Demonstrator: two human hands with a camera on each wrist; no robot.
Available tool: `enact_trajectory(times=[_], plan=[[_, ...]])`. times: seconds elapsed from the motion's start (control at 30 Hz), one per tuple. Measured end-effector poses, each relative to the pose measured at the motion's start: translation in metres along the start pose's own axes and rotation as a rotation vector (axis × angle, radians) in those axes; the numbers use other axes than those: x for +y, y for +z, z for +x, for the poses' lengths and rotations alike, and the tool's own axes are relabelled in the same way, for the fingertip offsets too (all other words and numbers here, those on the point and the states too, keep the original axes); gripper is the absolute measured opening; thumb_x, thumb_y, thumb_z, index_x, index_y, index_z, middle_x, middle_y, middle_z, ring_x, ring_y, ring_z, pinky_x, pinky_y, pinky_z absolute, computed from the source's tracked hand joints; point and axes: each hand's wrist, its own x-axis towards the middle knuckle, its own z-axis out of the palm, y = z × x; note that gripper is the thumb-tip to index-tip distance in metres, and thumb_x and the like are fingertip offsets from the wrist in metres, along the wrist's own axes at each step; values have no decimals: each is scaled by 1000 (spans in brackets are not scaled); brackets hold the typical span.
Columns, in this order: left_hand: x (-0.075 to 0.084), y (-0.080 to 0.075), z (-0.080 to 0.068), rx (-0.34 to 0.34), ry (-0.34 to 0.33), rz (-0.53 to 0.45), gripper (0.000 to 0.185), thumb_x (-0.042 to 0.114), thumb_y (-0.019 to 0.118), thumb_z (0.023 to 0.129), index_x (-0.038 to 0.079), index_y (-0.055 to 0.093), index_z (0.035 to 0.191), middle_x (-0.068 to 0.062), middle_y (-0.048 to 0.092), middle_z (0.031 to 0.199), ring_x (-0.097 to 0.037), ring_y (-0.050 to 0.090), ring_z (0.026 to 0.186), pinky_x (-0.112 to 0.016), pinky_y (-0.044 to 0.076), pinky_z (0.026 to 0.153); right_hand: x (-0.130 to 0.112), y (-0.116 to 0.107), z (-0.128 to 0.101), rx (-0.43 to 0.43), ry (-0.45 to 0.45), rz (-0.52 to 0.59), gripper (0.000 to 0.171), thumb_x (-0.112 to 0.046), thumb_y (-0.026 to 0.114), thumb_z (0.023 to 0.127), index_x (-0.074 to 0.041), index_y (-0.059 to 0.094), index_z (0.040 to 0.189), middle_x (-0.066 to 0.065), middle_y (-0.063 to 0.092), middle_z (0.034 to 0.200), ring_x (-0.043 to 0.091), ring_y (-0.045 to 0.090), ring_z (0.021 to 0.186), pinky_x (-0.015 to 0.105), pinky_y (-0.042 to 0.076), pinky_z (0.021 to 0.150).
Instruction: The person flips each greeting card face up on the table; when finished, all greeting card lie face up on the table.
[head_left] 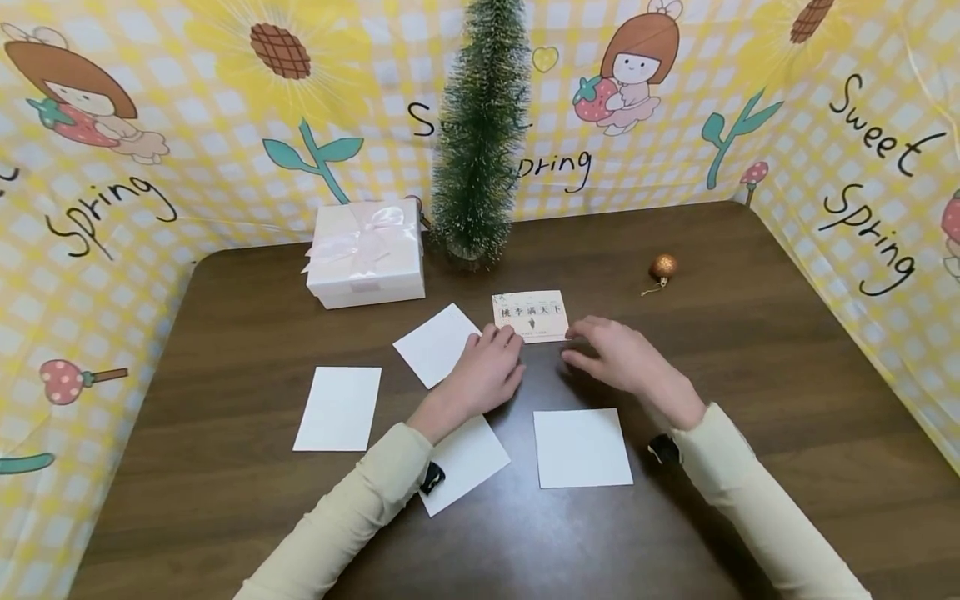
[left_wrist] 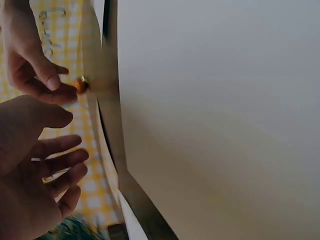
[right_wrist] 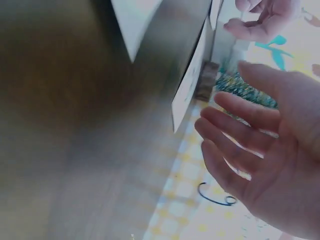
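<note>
4 blank cards (head_left: 582, 447) lie on the surface (head_left: 750, 350) nearest the person. Beyond them both hands rest apart with loose fingers, gripping nothing: left hand (head_left: 483, 372) and right hand (head_left: 622, 360). Just past the fingertips, touching or nearly so, sits the printed card (head_left: 530, 316): light, thin, bendable, probably best lifted by an edge. Farther off stand a gift box (head_left: 366, 252), tree (head_left: 480, 133) and bauble (head_left: 663, 267).

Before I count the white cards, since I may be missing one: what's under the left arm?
Under the left arm lies one white card on the table. Its left part is covered by the sleeve, so whether anything more lies beneath there cannot be seen.
</note>
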Motion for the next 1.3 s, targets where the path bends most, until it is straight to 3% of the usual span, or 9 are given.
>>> enact_trajectory(times=[0.23,0.4,0.57,0.67,0.8,1.0,1.3], plan=[[24,0,-34,-98,208,126,33,24,53,99,8,59,127,-6,57,130,-24,49,121,-39,43,88,-17,6,-41,-77,-139,-11,51,-23,71,90,8,57,128,24,56,133,38,56,120,49,45,98],[36,1,-50,-128,289,228,34,24,51,99,13,57,132,0,55,133,-21,48,124,-37,43,88,-23,5,-63,-146,-186,-42,67,-27,75,86,9,50,136,26,47,142,38,51,127,48,44,100],[38,1,-57,-106,322,284,32,22,53,98,15,62,128,5,57,131,-19,50,121,-34,42,83,-24,5,-77,-200,-202,-32,80,-27,82,78,10,45,139,28,42,146,40,46,131,50,43,100],[33,1,-58,-103,298,304,34,22,57,96,14,62,129,4,56,133,-20,50,122,-35,42,84,-24,7,-81,-226,-181,-30,87,-29,86,73,10,44,139,28,41,147,41,43,133,53,41,101],[29,0,-58,-154,256,295,42,21,59,95,13,57,135,2,52,141,-23,47,128,-38,43,89,-23,10,-83,-258,-165,-28,93,-28,89,68,10,43,140,27,39,148,42,42,134,56,40,100],[28,2,-58,-155,264,268,44,18,62,92,12,58,135,0,51,142,-23,47,129,-38,43,89,-22,13,-83,-264,-186,-75,83,-22,87,72,10,46,138,27,44,145,41,46,131,55,42,99],[28,5,-58,-96,288,263,40,17,64,90,12,61,129,1,55,135,-21,48,123,-36,43,83,-18,13,-89,-238,-239,-97,48,-8,79,79,0,62,124,19,59,132,34,62,112,44,51,89]])
